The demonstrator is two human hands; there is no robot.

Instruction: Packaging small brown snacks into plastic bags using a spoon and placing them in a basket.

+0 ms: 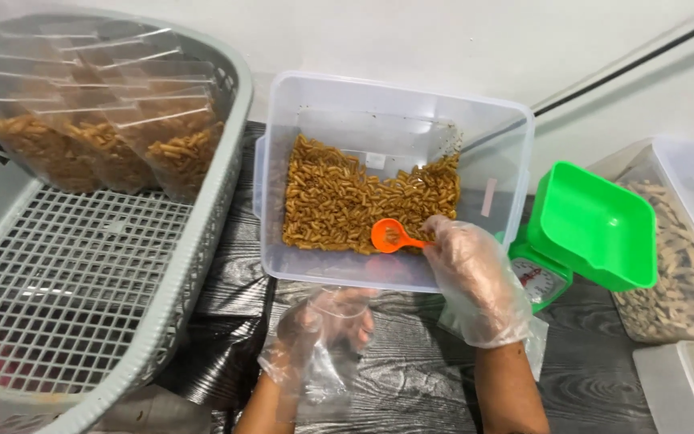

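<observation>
Head view: the gloved right hand (471, 277) is pinching a small orange plastic scoop (391, 235) in the clear tub of golden snack sticks (363, 197); the left hand (323, 329) is gripping an empty clear bag (327, 374) (several filled bags (106, 137) are already sitting in the grey basket (202, 265)).

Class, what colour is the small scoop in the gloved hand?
Orange scoop, seen best in the head view.

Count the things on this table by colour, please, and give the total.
Grey: 1, the basket
Clear: 5, the big tub, two tubs at right, the bag in the left hand, the filled-bag stack as one
Orange: 1, the scoop in the right hand
Green: 1, the scale
Total: 8
</observation>
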